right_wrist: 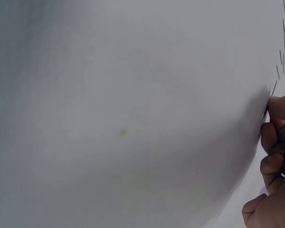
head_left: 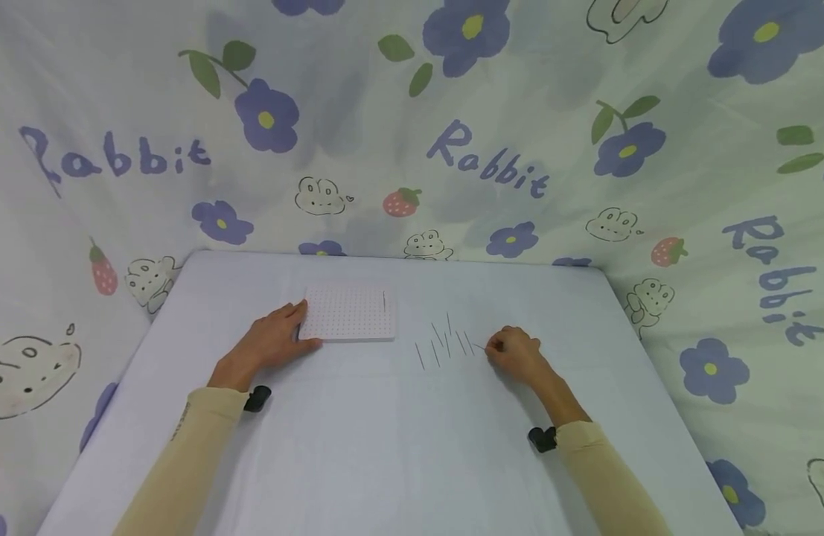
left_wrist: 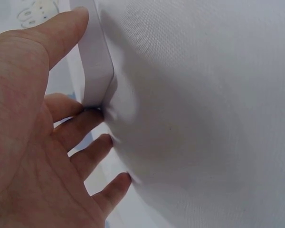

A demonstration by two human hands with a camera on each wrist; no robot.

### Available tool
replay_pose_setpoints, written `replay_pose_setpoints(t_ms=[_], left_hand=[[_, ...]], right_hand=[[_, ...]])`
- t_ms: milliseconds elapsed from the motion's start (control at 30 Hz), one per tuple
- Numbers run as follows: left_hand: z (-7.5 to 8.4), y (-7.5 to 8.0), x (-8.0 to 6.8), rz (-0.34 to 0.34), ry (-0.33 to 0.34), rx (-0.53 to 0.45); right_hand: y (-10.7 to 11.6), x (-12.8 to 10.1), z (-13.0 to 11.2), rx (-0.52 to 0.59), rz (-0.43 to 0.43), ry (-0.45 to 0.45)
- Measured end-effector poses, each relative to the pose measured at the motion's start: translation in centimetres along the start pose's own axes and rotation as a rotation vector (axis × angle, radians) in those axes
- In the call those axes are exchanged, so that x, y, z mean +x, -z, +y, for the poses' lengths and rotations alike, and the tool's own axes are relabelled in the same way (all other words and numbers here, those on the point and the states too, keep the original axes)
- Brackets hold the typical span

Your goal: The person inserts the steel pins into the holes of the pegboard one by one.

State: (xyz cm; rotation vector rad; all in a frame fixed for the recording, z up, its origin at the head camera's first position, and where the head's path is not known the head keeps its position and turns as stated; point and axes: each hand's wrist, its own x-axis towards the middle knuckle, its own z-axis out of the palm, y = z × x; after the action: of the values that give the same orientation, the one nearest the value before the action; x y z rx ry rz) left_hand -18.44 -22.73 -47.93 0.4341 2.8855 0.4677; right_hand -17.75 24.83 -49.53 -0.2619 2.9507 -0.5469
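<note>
Needles (head_left: 445, 342) lie beside the right hand (head_left: 515, 355), curled fingers pinching one; left hand (head_left: 274, 341) flat, steadying pegboard (head_left: 347, 313).

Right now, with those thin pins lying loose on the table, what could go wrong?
The right hand pinches one thin pin at its tip; it could slip or prick a finger. The loose pins beside it could be brushed and scattered. The left hand only touches the perforated board's edge, so the board might slide.
</note>
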Motion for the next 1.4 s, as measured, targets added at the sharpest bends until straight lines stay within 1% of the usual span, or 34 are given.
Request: replay_pose_setpoints(t_ms=[167,300,467,600,700,867,967,1067,1233,1400], left_hand=[[-0.1,-0.1,0.0,-0.002,0.005,-0.004],[-0.1,-0.1,0.1,-0.003,0.011,-0.002],[0.0,0.1,0.1,-0.001,0.015,-0.006],[0.0,0.2,0.1,0.001,0.011,-0.011],[0.0,0.1,0.0,0.0,0.007,-0.013],[-0.2,-0.1,-0.1,0.001,0.001,-0.015],[-0.3,-0.2,-0.2,0.005,-0.001,-0.02],[-0.4,-0.3,-0.2,-0.004,0.009,-0.026],[-0.3,-0.2,-0.2,-0.022,0.029,-0.03],[-0.3,0.0,-0.2,-0.021,0.034,-0.023]], right_hand=[[-0.2,0.5,-0.1,-0.047,-0.037,0.004],[-0.3,0.7,0.0,-0.057,-0.034,0.023],[-0.1,0.9,-0.3,-0.006,-0.017,0.055],[0.1,1.4,-1.1,0.053,0.013,0.089],[0.4,2.1,-2.2,0.116,0.028,0.109],[1.1,3.4,-4.4,0.217,0.018,0.125],[1.3,4.2,-6.1,0.23,0.011,0.155],[1.4,5.0,-8.0,0.245,0.022,0.205],[0.8,6.3,-11.0,0.293,0.047,0.258],[-0.2,7.5,-13.0,0.339,0.046,0.295]])
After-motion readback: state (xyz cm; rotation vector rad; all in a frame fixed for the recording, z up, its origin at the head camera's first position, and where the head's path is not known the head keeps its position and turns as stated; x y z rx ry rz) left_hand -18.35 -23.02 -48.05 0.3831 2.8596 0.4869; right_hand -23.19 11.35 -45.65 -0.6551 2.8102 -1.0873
